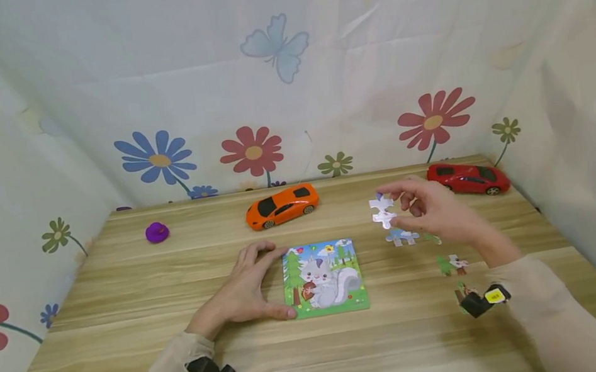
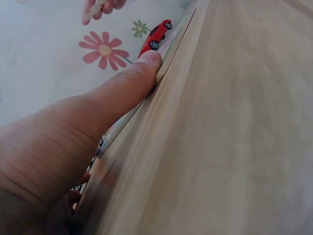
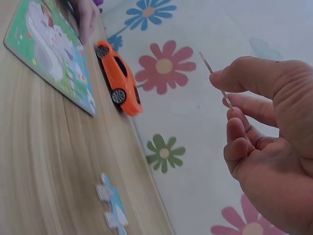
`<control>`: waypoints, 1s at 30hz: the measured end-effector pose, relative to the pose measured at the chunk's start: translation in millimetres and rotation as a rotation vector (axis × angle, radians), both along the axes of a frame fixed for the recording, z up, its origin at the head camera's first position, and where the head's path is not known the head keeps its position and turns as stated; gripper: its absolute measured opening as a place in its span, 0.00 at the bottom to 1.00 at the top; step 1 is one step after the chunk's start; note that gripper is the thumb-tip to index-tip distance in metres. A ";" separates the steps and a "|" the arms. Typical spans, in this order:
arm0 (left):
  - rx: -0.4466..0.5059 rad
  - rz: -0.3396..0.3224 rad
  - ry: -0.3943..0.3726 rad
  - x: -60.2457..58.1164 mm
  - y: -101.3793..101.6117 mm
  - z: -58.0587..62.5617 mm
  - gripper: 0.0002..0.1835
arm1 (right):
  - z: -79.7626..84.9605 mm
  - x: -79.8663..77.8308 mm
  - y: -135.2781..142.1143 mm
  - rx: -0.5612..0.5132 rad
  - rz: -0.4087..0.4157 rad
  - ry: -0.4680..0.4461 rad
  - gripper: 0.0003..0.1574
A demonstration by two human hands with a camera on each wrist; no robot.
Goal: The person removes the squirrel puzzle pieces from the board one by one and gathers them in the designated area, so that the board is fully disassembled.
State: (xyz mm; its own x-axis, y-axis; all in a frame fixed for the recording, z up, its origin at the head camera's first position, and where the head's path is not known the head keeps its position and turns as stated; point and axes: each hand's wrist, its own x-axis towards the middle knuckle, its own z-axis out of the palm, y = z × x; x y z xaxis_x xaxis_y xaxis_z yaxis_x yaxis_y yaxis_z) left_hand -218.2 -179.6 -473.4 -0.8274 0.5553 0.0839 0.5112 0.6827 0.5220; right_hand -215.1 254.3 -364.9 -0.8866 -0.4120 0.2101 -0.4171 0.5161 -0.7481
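Head view: the left hand (image 1: 249, 285) lay spread at nine o'clock of a squirrel picture board (image 1: 324, 279), its thumb touching the lower left corner and its forefinger the upper left one. The right hand (image 1: 433, 211), at two o'clock of the board, pinched a whitish puzzle piece (image 1: 383, 212) between thumb and fingers, above the table (image 1: 311, 362); the right wrist view showed this piece edge-on.

Just below it, between two and three o'clock of the board, lay a light blue piece (image 1: 401, 237). A green and white piece (image 1: 452, 264) sat at three o'clock, with a brownish one (image 1: 460, 290) slightly past it, partly hidden by the right wrist camera (image 1: 485, 299).

Farther out stood an orange car (image 1: 282, 206) at eleven o'clock, a red car (image 1: 468, 178) at two, and a small purple object (image 1: 157, 232) near ten. Behind hung a flowered curtain (image 1: 353, 89).
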 end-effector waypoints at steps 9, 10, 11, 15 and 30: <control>0.003 0.002 -0.001 0.1 -0.7 -2.1 0.71 | 2.4 8.2 33.5 0.052 -0.042 0.023 0.37; 0.005 0.001 0.000 0.0 -0.7 -2.1 0.71 | 1.6 8.3 36.1 0.062 -0.040 0.027 0.37; 0.005 0.001 0.001 0.0 -0.7 -2.1 0.71 | 1.4 9.2 38.5 0.070 -0.040 0.027 0.37; 0.008 -0.002 0.009 -0.3 -0.8 -2.3 0.72 | -2.3 12.1 46.5 0.095 -0.017 0.044 0.36; 0.002 0.001 0.000 -0.3 -0.7 -2.6 0.71 | -51.9 23.7 61.4 0.084 0.062 -0.051 0.37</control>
